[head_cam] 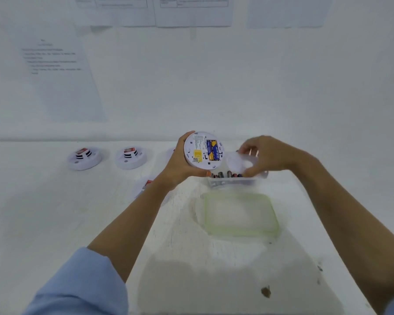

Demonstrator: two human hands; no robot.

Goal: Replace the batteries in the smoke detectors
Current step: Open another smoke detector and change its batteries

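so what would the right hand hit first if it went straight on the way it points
Probably the detector in the left hand; the cover the right hand holds would touch first. Depth unclear.

A round white smoke detector [199, 153] is tilting back-up in the grip of the left hand [179, 162] — blue-and-yellow batteries [213, 151] sitting in its open bay — a blurred white cover [237, 161] hanging in the right hand [266, 155] just beside.
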